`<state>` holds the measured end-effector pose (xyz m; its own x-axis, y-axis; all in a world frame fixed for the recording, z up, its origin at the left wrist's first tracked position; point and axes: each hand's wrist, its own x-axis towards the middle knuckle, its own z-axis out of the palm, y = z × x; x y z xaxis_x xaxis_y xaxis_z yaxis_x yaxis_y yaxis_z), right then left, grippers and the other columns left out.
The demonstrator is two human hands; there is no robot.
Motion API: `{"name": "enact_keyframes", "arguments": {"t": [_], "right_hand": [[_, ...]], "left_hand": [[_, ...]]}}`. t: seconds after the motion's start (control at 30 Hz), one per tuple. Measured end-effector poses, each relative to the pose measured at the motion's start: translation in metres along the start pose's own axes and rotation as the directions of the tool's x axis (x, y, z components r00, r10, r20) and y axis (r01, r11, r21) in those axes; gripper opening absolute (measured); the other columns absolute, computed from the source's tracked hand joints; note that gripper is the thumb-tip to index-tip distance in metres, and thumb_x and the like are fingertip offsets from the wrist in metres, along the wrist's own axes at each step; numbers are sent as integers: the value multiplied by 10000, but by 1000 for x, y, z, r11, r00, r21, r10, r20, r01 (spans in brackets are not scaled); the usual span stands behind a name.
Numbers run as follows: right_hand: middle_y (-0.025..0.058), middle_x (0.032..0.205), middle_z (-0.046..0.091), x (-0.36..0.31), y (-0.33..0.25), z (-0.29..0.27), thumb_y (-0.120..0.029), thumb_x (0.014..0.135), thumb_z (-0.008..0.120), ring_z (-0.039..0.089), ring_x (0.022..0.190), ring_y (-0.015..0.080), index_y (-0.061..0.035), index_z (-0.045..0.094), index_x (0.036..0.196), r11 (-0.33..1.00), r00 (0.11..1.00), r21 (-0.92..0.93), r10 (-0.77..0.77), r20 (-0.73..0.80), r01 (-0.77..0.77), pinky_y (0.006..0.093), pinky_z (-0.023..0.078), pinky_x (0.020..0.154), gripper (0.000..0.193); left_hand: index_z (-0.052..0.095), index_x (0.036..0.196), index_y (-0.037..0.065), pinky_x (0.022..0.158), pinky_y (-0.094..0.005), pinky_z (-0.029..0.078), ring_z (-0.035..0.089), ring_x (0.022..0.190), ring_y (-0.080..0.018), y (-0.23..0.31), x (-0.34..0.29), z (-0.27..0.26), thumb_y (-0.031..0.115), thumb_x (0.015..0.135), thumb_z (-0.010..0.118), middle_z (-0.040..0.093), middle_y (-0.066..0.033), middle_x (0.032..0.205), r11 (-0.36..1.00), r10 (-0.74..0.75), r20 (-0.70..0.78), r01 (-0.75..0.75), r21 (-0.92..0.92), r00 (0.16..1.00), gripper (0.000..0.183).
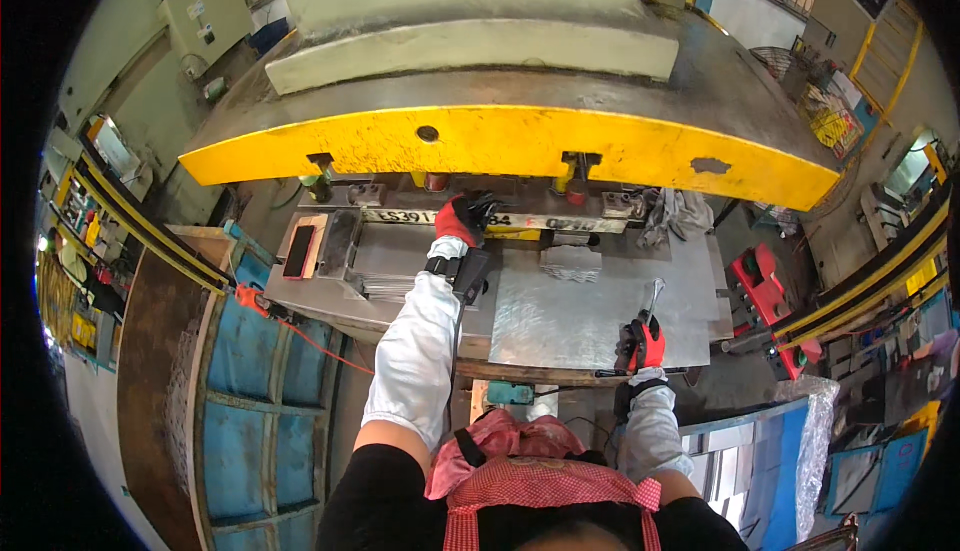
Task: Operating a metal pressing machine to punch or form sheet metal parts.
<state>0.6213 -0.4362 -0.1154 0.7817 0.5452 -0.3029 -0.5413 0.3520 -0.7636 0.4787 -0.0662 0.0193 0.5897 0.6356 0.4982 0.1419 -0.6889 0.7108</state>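
Note:
My left hand (463, 219), in a red and black glove, reaches to the front of the die (575, 222) under the press. Its fingertips are dark against the die, and I cannot make out whether they hold anything. My right hand (640, 345), gloved alike, is closed around a slim silver metal tool (655, 298) whose end points up and away from me. That hand is above the near right part of a flat metal sheet (545, 316). A small stack of metal pieces (571, 263) sits at the sheet's far edge, in front of the die.
The press's yellow-fronted ram (500, 141) spans above the die. Stacked metal plates (395, 256) and a phone (298, 251) lie left. A crumpled grey cloth (675, 217) lies right. A blue-panelled frame (235, 381) stands left, a red control stand (762, 286) right.

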Motion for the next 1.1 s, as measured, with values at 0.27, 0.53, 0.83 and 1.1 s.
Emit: {"name": "enact_keyframes", "arguments": {"t": [0.27,0.53,0.83,1.1], "right_hand": [[33,560,441,-1,2,10,-155,832,535,398,391,133,-120,420,901,997,1000,-72,15,13,-14,292,353,359,138],[40,567,472,8,11,-9,-178,803,584,432,382,151,-76,456,927,987,998,-151,-53,-19,49,308,389,355,205],[31,652,548,30,28,-46,-172,790,618,497,481,127,-66,516,947,948,978,-265,-199,-68,175,262,397,415,215],[18,866,580,3,-52,220,-78,807,588,490,646,66,-43,449,1212,801,835,-418,-174,522,428,218,432,552,430]], "left_hand": [[634,946,7,675,-264,506,639,773,-153,-52,8,1,68,809,529,665,-107,888,723,-283,20,227,-652,959,183],[573,959,-34,740,-355,546,637,777,-263,-41,7,9,165,904,390,637,-159,904,370,-378,122,270,-889,918,276],[553,963,-3,730,-374,547,634,768,-277,-27,15,12,175,916,382,633,-158,885,-126,-551,340,327,-937,762,252],[496,1136,-20,832,-396,499,600,927,-306,-49,-12,1,241,947,335,580,-191,1078,-242,-342,434,368,-898,833,360]]}}
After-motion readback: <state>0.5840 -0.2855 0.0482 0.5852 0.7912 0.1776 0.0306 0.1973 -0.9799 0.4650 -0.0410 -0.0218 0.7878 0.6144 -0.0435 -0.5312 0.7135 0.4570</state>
